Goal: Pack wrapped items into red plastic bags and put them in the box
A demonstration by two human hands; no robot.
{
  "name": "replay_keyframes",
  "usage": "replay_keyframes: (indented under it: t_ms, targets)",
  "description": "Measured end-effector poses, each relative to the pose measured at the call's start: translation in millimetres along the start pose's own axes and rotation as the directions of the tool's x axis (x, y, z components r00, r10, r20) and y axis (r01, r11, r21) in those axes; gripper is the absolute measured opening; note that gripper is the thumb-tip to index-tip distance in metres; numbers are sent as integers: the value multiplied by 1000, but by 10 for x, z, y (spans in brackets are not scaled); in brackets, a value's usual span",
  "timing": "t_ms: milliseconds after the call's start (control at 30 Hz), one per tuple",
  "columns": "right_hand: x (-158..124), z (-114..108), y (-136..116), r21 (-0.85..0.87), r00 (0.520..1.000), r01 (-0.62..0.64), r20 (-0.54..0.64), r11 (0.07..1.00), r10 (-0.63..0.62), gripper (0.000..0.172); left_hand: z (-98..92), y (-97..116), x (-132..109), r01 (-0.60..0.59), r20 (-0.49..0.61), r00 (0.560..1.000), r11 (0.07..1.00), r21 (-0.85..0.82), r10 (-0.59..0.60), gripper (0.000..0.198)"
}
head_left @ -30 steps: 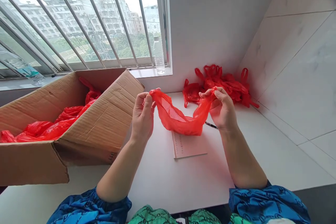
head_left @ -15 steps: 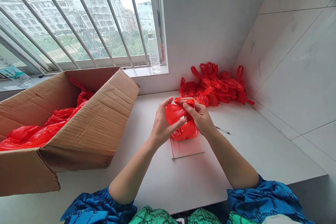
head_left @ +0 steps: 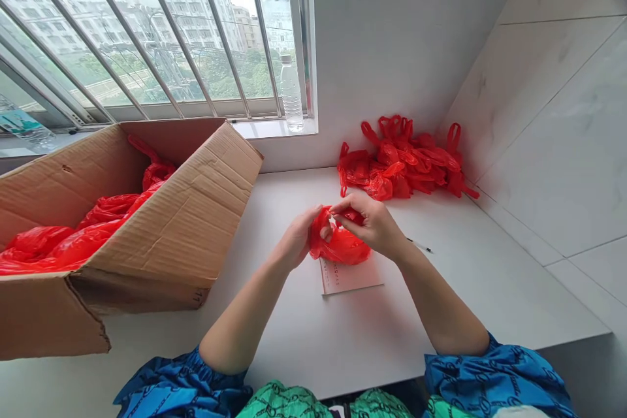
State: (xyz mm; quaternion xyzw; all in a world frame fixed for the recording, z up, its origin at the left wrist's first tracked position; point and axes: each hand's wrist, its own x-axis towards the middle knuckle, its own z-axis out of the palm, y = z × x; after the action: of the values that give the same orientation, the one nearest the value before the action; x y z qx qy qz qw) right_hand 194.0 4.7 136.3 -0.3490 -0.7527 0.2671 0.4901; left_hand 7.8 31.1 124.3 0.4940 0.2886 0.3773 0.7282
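Note:
A thin red plastic bag (head_left: 343, 249) hangs between my hands over the white table, its loops gathered near the top. My left hand (head_left: 298, 240) grips the bag's left side, a fingertip showing through an opening in the plastic. On the other side, my right hand (head_left: 376, 223) pinches a red strip of the bag between thumb and forefinger. Part of the plastic is hidden behind the fingers. Below the bag lies a pale pink booklet (head_left: 351, 281) with small print along its left edge.
A pile of red plastic bags (head_left: 404, 166) lies against the back wall. At left, an open cardboard box (head_left: 171, 235) holds more red bags (head_left: 102, 219). Right of my hands is a pen (head_left: 420, 245). A clear bottle (head_left: 292, 98) and a labelled bottle (head_left: 24, 127) are on the windowsill.
My left hand has closed from a wide spread onto the bag's side. Both hands are slightly lower, and the right fingers now pinch a strip of the bag.

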Motion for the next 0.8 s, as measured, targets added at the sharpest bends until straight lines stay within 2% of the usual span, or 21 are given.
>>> replay_keyframes:
  t_ms: [67,133,300,467,567,633,667,733,800]
  targets:
    - [-12,29,27,-204,992,103,-44,974,-114,11,3,-2,-9,15,-3,1000,1000,16,-14,40]
    - [-21,62,59,-322,980,160,-62,933,-190,9,6,-6,-16,40,-3,999,999,3,-40,43]
    - [-33,83,91,-497,954,180,-122,849,-274,5,11,20,-46,12,-16,1000,1000,15,-12,35]
    - [-84,31,102,-525,910,261,-147,810,-388,5,-22,36,-82,-49,-72,996,997,53,52,28]
    - [-263,-50,122,-502,898,294,-147,813,-415,8,-154,28,-102,-77,-141,986,990,117,93,25]
    - [-466,-147,141,-463,918,240,-178,853,-355,9,-319,23,-125,-97,-219,966,979,181,137,25]
    - [-583,-207,154,-417,937,183,-201,890,-287,8,-417,16,-140,-108,-268,949,971,212,164,25]
    - [-811,-340,190,-274,978,-1,-202,962,-57,5,-617,-20,-181,-106,-359,912,959,262,199,27]
    - [-993,-465,238,-159,972,-229,-86,960,217,14,-776,-94,-236,-79,-395,897,950,304,201,33]
